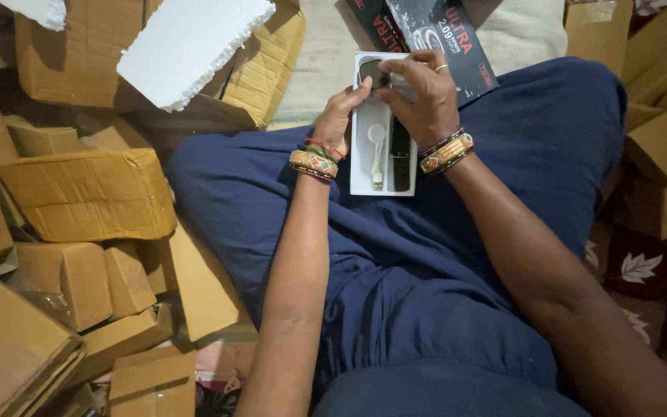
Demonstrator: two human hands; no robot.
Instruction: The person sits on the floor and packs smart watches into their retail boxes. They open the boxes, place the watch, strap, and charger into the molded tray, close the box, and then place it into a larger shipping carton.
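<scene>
A white tray [363,166] rests on my lap, which is covered in blue cloth. In it lie a white charging cable with a round puck [377,153] and a black strap [401,158]. My left hand [339,114] holds the tray's upper left edge, thumb near a dark watch face [370,72] at the top of the tray. My right hand [424,96] curls over the tray's top, fingers on the watch body. Both wrists wear coloured bangles.
A black printed box lid [445,35] lies just beyond the tray on a pale cloth. Several brown cardboard boxes [86,193] are piled to my left, with a white foam slab [191,42] on top. More cardboard boxes [665,147] stand at the right above a leaf-patterned rug [650,278].
</scene>
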